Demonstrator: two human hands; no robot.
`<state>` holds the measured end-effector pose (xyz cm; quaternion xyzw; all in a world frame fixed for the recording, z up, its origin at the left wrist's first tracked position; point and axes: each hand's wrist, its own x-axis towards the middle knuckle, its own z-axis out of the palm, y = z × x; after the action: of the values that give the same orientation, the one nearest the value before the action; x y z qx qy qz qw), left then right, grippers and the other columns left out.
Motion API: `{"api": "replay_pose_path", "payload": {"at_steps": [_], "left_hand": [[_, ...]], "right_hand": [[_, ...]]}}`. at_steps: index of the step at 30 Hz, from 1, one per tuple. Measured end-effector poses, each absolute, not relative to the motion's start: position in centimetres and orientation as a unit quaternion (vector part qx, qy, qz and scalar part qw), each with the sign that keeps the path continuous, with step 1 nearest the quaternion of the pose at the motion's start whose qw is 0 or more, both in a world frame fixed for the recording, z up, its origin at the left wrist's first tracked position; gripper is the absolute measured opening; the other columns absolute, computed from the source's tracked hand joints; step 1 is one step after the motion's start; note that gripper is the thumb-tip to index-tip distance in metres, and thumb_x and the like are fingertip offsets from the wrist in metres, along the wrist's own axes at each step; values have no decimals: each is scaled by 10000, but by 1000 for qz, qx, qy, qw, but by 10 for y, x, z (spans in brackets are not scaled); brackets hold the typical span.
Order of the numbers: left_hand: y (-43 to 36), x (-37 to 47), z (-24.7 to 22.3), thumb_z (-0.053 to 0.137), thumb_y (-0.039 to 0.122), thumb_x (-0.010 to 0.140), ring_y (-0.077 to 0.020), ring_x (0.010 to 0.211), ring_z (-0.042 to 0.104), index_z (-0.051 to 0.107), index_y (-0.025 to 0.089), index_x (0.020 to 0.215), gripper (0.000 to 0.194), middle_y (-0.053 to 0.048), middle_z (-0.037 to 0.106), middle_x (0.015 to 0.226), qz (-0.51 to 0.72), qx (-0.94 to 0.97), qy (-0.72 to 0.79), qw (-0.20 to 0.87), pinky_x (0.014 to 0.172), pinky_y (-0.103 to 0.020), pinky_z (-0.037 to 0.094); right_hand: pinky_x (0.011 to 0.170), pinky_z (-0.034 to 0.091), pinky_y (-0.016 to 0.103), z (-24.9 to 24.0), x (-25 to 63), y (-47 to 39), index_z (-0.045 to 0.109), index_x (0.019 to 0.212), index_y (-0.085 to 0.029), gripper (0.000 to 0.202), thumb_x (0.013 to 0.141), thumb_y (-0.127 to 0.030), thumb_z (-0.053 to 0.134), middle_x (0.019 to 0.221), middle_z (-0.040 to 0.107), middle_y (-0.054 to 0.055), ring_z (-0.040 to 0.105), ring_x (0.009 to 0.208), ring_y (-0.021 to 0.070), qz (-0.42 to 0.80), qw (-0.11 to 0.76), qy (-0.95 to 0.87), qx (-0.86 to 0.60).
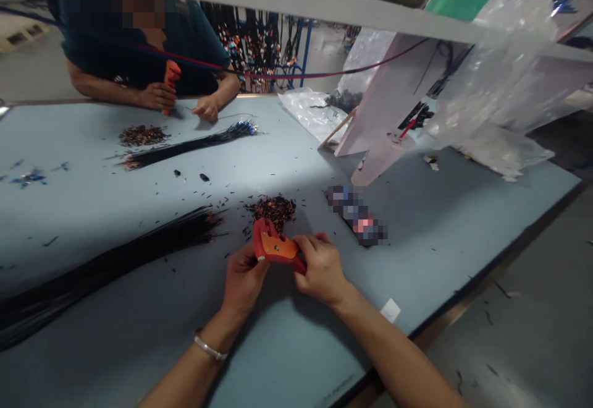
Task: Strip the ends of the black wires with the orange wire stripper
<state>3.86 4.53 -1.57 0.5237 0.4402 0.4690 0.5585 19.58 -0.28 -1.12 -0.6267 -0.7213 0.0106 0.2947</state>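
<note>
My right hand [320, 267] is wrapped round the handle of a red and orange wire stripper [278, 247], just in front of a pile of dark and copper scraps [273, 210]. At the tool's jaw end is my left hand [244, 275], its fingers closed beside the head; whatever they pinch is hidden. A thick bundle of black wires [115, 253] lies to the left, its copper-coloured ends toward the scrap pile.
Across the table [417, 259], a person holds a red tool [171, 80] near a second wire bundle [194, 144] and scrap pile [142, 135]. A phone-like object [356, 215], a leaning plastic cup [382, 157] and plastic bags [495, 80] stand right; a shelf crosses above.
</note>
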Motion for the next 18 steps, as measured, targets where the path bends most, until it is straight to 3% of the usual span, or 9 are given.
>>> {"api": "replay_pose_path", "payload": {"at_steps": [10,18], "left_hand": [[48,39,-22,752,305,679,-178,722,642,761,172,766,160,-18,735,728,486,490,424,586,721,-273,527],[49,39,-19,746,359,691,-134,636,573,756,162,764,210,-7,713,702,469,498,432,588,633,-227,470]], "right_hand": [[704,394,321,-16,195,5,598,856,-167,213,651,-191,545,715,685,53,600,599,191,-22,237,-725,-646],[657,377,296,-23,198,6,603,817,-172,143,691,-185,537,665,676,42,590,580,178,-5,201,-727,-656]]}}
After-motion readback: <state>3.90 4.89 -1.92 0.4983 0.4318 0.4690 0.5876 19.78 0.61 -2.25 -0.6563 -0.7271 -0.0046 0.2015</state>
